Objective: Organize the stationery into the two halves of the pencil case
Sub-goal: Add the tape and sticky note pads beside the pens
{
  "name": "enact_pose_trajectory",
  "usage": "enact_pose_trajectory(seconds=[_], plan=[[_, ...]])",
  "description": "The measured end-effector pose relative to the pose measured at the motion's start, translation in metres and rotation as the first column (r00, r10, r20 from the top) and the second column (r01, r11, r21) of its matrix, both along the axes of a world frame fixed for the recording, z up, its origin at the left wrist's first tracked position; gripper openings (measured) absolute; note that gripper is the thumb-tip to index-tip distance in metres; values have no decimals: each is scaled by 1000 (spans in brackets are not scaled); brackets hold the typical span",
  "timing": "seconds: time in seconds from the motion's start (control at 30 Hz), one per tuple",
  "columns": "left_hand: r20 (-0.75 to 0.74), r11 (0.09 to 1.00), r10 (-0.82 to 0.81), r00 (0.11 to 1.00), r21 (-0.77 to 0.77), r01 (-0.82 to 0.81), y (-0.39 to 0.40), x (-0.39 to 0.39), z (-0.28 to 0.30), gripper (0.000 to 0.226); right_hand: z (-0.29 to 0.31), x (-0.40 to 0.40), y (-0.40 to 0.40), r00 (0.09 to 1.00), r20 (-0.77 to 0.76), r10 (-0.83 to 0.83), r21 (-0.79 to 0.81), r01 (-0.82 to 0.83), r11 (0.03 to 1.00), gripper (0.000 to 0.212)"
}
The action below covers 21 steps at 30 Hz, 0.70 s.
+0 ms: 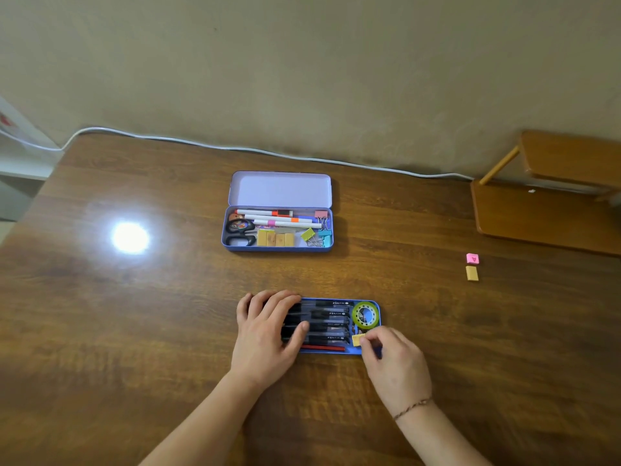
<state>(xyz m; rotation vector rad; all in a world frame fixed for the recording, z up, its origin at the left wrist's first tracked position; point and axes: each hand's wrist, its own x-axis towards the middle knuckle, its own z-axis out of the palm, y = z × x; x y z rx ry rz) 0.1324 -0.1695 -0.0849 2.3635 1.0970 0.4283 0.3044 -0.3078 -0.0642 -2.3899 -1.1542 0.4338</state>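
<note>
Table: brown wood grain, with a bright light glare on its left part.
Tray: blue, shallow, at the near centre of the table, long side facing the person.
Tray contents: a row of black pens lying lengthwise; a red pencil along the near wall; a green tape roll at the right end.
Left hand: lies flat over the left end of the tray, fingers spread across the pens, thumb resting on them; it grips nothing.
Right hand: at the tray's near right corner, thumb and fingertips pinching a yellow eraser just inside that corner, below the tape roll.
Case: blue tin further back at centre, well apart from the tray, lid standing open toward the wall.
Case contents: markers along the far side; scissors at left; yellow blocks in the middle; binder clips at right.
Loose items: a pink eraser and a yellow block, close together on the table far to the right.
Cable: white, running along the table's far edge at the wall.
Shelf: wooden, at the far right.
</note>
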Motion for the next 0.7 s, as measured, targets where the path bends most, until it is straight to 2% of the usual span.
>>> enact_pose_trajectory(seconds=[0.1, 0.17, 0.27, 0.33, 0.4, 0.47, 0.57, 0.63, 0.7], plan=[[11, 1000, -5, 1000, 4, 5, 0, -1, 0, 42, -1, 3, -1, 992, 101, 76, -3, -76, 997, 12], [25, 1000, -7, 1000, 9, 6, 1, -2, -1, 42, 3, 17, 2, 994, 104, 32, 69, -39, 997, 8], [40, 1000, -10, 999, 15, 10, 1, -1, -1, 43, 12, 72, 10, 968, 54, -245, 119, 237, 964, 15], [38, 1000, -13, 999, 17, 13, 1, -1, -2, 45, 14, 120, 13, 907, 30, -420, 20, 420, 907, 26], [23, 1000, -17, 1000, 17, 17, 1, -1, -2, 49, 15, 154, 14, 860, 38, -509, -87, 510, 856, 33], [-11, 1000, -27, 1000, 16, 27, -1, -1, 0, 55, 13, 171, 16, 863, 66, -501, -105, 505, 856, 27], [-129, 997, -57, 990, 53, 64, -6, 7, 7, 66, 15, 170, 14, 916, 92, -390, -100, 398, 912, 16], [-154, 992, -98, 983, 65, 109, -12, 19, 14, 70, 19, 159, 7, 940, 53, -337, -93, 341, 935, 23], [-124, 982, -170, 978, 57, 178, -18, 37, 19, 71, 24, 137, 2, 955, -59, -291, -76, 286, 955, 26]])
